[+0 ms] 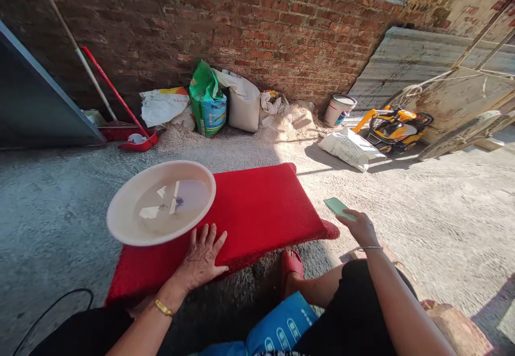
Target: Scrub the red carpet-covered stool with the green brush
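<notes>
My left hand [203,256], with a gold bracelet at the wrist, lies flat with fingers spread on a red cloth [257,200]. The cloth covers a low table or bench. Just beyond my fingertips a wide pale basin [124,216] stands on the cloth's left part. Water [161,216] in it shows bright reflections and a small dark patch. Off the right end of the cloth, my right hand [362,230] is closed around one end of a flat mint-green phone [338,207]. Its fingers are partly hidden.
Along the brick wall [257,28] stand a green bag [207,101], a pale sack [244,103] and a bucket [340,110]. A white sack [350,149] lies near an orange toy vehicle [392,130]. A red dustpan [140,142] is at left; a pink sandal [292,262] is below.
</notes>
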{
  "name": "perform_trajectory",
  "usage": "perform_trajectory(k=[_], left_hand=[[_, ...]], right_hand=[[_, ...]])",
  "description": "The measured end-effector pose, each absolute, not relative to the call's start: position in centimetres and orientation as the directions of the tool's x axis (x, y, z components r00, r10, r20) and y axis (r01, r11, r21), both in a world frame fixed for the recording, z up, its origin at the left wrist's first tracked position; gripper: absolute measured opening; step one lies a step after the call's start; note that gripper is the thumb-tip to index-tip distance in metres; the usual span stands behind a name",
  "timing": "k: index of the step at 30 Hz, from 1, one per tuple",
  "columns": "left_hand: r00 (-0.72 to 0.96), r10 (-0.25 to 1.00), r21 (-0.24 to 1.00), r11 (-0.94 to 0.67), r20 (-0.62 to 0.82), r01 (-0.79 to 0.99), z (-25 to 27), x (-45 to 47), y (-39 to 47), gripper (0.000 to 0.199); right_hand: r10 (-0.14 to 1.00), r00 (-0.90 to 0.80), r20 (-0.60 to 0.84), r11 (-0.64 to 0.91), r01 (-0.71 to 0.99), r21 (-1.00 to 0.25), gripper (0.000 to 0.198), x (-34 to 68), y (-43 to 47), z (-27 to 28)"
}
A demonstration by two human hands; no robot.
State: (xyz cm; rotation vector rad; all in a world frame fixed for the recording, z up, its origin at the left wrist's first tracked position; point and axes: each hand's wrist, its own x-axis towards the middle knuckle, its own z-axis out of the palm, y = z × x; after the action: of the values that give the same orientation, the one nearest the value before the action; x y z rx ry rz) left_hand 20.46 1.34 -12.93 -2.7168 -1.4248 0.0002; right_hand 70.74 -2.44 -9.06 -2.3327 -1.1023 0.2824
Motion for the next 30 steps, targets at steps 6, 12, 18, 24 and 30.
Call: perform_trajectory(k=[6, 12, 18, 24, 30], left_hand=[[0.572, 0.818, -0.074, -0.568, 0.059, 0.820, -13.0, 20.3, 1.4, 0.088], [0.580, 0.813, -0.070, -0.576, 0.057, 0.814, -12.8, 20.5, 1.3, 0.087], [0.581, 0.812, -0.061, -0.578, 0.059, 0.814, -13.0, 20.4, 1.4, 0.087], [0.578, 0.814, -0.071, -0.574, 0.053, 0.816, -12.8, 20.4, 1.2, 0.086], [0.565, 0.825, -0.044, -0.565, -0.007, 0.824, -11.7, 21.0, 0.9, 0.091]], right_hand=[[0.917, 0.399, -0.015, -0.257, 0.561, -0.787, 0.046, 66.4, -0.7, -7.7], [0.957, 0.291, -0.007, -0.208, 0.668, -0.715, 0.041, 68.0, -1.0, -8.6], [0.783, 0.612, 0.108, -0.467, 0.694, -0.548, 0.041, 71.2, -3.4, -8.1], [0.944, 0.303, -0.134, -0.283, 0.529, -0.800, 0.048, 67.6, -3.1, -6.0], [0.923, 0.357, -0.143, -0.352, 0.634, -0.689, 0.046, 69.2, -2.7, -6.5]])
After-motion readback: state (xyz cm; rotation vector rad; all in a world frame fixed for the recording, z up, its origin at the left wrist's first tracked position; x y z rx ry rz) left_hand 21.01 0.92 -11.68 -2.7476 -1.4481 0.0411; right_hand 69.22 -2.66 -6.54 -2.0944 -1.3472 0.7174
